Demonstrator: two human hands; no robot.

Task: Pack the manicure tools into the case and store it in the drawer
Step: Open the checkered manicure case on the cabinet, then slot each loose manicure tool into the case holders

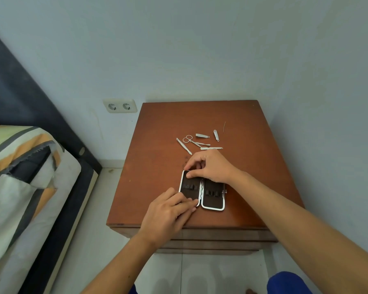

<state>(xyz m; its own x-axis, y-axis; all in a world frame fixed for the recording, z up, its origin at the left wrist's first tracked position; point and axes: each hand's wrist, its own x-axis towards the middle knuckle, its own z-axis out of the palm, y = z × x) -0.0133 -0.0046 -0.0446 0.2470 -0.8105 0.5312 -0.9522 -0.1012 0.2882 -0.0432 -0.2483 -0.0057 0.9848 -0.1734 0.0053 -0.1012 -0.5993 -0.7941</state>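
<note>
The case [202, 190] lay open near the bench's [157, 132] front edge, both grips pressed on it, while the tools [200, 141] lay toward the far edge, nearest the right hand [210, 166].

Surface [157, 145]: reddish-brown wood, smooth, semi-gloss with a soft sheen near the front edge. Case [212, 200]: open, bright polished metal rim, dark matt lining inside with black loops that look like cloth or elastic. Scissors [190, 140], tweezers [184, 146], large nail clipper [202, 136], small nail clipper [216, 135], nail file [211, 148]: all shiny silver metal. Wall [179, 49]: matt painted plaster, pale. Socket plate [119, 106]: cream plastic, smooth. Floor [200, 272]: pale glossy tile. Bedding [19, 166]: striped woven cloth, matt, one frayed edge. Bed frame [19, 92]: dark, matt.
</note>
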